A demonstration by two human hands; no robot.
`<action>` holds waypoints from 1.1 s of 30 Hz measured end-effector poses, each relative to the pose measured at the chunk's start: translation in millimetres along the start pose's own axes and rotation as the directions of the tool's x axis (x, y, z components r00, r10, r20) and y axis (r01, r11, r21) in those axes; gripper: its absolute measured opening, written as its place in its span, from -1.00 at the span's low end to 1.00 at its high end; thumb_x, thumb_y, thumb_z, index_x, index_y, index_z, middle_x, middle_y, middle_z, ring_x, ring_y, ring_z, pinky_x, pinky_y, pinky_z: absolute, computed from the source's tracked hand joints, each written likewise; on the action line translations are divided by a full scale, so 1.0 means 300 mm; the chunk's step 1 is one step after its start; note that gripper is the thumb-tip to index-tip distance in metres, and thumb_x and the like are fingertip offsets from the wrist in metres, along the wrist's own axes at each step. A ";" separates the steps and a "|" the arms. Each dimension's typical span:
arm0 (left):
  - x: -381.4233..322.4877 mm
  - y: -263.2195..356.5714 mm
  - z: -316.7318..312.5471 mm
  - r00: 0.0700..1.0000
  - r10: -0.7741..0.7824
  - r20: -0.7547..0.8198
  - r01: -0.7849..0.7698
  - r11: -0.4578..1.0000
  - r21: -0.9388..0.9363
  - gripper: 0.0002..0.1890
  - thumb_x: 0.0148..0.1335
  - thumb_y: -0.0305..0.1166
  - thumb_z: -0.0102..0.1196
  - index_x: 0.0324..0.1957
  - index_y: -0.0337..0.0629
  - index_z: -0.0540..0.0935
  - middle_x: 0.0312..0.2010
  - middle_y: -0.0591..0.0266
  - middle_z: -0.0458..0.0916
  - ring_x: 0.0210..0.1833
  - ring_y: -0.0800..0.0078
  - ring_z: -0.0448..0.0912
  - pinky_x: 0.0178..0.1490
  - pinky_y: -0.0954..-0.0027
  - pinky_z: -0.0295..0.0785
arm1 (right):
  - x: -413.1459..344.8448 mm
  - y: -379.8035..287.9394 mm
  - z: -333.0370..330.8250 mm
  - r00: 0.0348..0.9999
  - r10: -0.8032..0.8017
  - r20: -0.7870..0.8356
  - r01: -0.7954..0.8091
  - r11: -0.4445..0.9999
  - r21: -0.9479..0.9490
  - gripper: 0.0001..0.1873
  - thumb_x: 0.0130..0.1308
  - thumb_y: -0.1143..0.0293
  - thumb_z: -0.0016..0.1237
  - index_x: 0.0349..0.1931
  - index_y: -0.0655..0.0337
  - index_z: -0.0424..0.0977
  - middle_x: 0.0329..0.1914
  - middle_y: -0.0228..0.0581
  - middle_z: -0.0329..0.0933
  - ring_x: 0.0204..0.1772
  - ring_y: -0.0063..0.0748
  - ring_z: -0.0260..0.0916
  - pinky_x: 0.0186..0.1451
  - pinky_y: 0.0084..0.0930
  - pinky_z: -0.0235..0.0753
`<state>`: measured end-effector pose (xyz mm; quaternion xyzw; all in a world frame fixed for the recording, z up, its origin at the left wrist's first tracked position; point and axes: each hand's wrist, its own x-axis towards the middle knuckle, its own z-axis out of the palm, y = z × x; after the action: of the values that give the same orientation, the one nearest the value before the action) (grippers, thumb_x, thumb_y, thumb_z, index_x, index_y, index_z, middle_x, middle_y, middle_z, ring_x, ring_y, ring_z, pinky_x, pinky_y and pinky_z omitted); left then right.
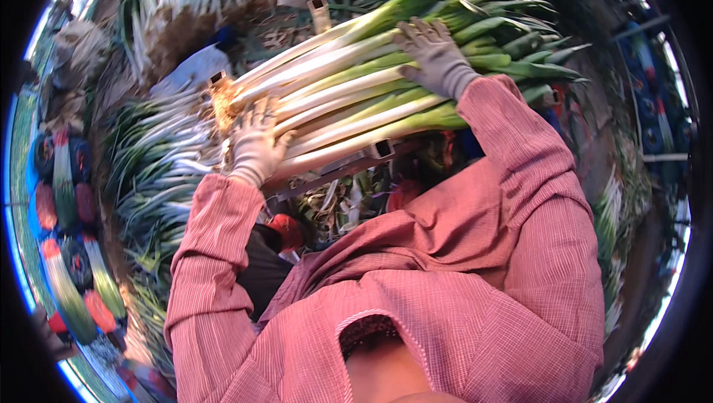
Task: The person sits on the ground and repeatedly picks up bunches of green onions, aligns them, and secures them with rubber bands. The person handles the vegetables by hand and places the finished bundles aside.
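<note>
A layer of large green onions (356, 71) lies side by side before me on a low metal rack, roots to the left and green leaves to the right. My left hand (258, 141), in a light knit glove, rests palm down with fingers apart on the white ends near the roots (224, 103). Farther right, my right hand (434, 57), gloved the same way, is spread flat over the stalks where white turns to green. Neither hand is closed around a stalk. The rack's square tube end (382, 149) shows at the near side, and another tube end (318, 13) stands up beyond the onions.
A pile of thinner green onions (167, 152) lies to my left. Bundles with soil on their roots (184, 41) are at the back left. Taped bundles (67, 280) are stacked at the far left. Loose trimmed leaves (340, 202) litter the ground below the rack.
</note>
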<state>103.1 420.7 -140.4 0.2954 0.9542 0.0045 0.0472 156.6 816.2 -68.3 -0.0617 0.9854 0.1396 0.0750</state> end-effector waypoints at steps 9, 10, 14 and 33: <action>0.202 -0.056 0.031 0.976 0.051 -0.211 -0.034 0.996 0.083 -0.13 0.33 0.20 0.00 0.54 -0.01 0.11 0.53 0.03 0.13 0.59 -0.01 0.02 0.58 -0.09 -0.13 | -0.207 0.117 0.005 0.965 -0.051 -0.256 0.075 0.994 0.083 -0.35 0.29 0.07 0.11 0.39 -0.04 0.33 0.48 -0.12 0.27 0.51 -0.07 0.20 0.57 -0.14 0.12; 0.221 -0.065 0.041 0.983 0.049 -0.177 -0.045 0.999 0.026 -0.15 0.35 0.21 -0.03 0.54 0.01 0.11 0.54 0.03 0.11 0.59 -0.01 0.01 0.58 -0.08 -0.13 | -0.253 0.170 0.004 0.971 -0.012 -0.240 0.004 0.999 -0.034 -0.39 0.24 0.17 0.15 0.33 -0.03 0.40 0.43 -0.17 0.35 0.44 -0.13 0.31 0.51 -0.20 0.24; 0.234 -0.077 0.067 0.999 0.006 -0.052 -0.008 0.999 -0.047 -0.19 0.39 0.22 -0.11 0.54 0.04 0.11 0.55 0.01 0.07 0.60 -0.02 -0.02 0.58 -0.06 -0.12 | -0.378 0.403 0.034 0.945 0.301 -0.126 -0.321 0.927 -0.195 -0.39 0.16 0.26 0.19 0.28 -0.06 0.43 0.37 -0.26 0.42 0.35 -0.22 0.40 0.39 -0.23 0.37; 0.188 -0.034 0.031 0.995 -0.007 -0.102 -0.003 0.995 -0.095 -0.25 0.34 0.15 0.00 0.47 0.06 0.26 0.56 -0.11 -0.01 0.60 -0.14 -0.07 0.56 -0.17 -0.15 | 0.043 0.377 0.016 0.983 0.107 -0.150 -0.066 0.965 0.254 -0.66 0.46 0.33 -0.09 0.16 0.24 0.53 0.17 -0.02 0.58 0.24 -0.04 0.51 0.42 -0.28 0.39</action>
<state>51.9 444.0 -154.8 0.2911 0.9544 0.0652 0.0122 128.4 924.1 -45.0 -0.0198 0.9997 0.0128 -0.0049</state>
